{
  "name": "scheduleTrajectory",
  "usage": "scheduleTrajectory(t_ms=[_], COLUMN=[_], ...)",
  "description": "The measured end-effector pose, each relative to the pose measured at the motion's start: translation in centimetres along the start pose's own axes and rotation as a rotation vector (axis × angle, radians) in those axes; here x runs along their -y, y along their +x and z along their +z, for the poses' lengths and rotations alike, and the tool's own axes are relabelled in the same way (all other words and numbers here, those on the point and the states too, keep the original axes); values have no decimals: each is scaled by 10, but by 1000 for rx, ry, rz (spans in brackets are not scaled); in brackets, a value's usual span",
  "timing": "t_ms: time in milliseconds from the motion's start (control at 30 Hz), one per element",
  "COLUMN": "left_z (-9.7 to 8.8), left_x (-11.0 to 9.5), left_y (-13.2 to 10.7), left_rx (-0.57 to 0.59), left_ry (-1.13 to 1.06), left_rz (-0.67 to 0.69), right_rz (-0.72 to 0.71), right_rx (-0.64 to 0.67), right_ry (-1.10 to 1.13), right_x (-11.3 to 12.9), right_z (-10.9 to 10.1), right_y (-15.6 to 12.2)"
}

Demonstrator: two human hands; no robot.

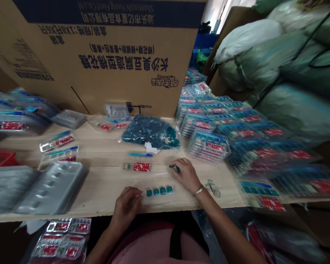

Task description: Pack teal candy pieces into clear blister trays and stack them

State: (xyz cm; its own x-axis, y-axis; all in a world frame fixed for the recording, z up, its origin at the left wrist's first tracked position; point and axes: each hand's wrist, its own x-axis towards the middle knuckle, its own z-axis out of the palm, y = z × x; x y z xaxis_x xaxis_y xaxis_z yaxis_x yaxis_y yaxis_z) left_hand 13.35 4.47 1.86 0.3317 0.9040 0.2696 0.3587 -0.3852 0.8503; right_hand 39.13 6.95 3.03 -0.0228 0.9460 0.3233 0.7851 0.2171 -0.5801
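A small teal piece (175,168) is pinched in the fingers of the right hand (185,175), above the table (104,189), while the curled left hand (125,207), contents not determinable, rests just beside a row of four teal pieces (158,190). Farther on lie a red label card (142,167), a blue stick (140,154), a clear bag of teal pieces (150,132) and stacked red-labelled blister packs (209,146). Behind stands a cardboard carton (99,66), printed upside down "Shantoushi Yixing Food Co., Ltd".

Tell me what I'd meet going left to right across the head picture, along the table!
Silver plastic trays → left hand → four teal pieces → right hand → stacked blister packs
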Motion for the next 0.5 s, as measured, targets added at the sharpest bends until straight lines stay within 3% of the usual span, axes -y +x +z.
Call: scheduleTrajectory(t_ms=[133,200,400,500], left_z=[7,14,23,20], left_x=[-12,-16,-21,-25], left_y=[5,9,13,10], left_rx=[69,116,71,142], left_ry=[-232,-367,-552,-615], left_rz=[-119,-164,-311,-394], right_rz=[166,232,284,276], right_rx=[131,205,165,154], right_ry=[643,842,880,844], right_x=[37,52,65,66], right_z=[7,15,28,27], right_y=[-26,-35,-42,-46])
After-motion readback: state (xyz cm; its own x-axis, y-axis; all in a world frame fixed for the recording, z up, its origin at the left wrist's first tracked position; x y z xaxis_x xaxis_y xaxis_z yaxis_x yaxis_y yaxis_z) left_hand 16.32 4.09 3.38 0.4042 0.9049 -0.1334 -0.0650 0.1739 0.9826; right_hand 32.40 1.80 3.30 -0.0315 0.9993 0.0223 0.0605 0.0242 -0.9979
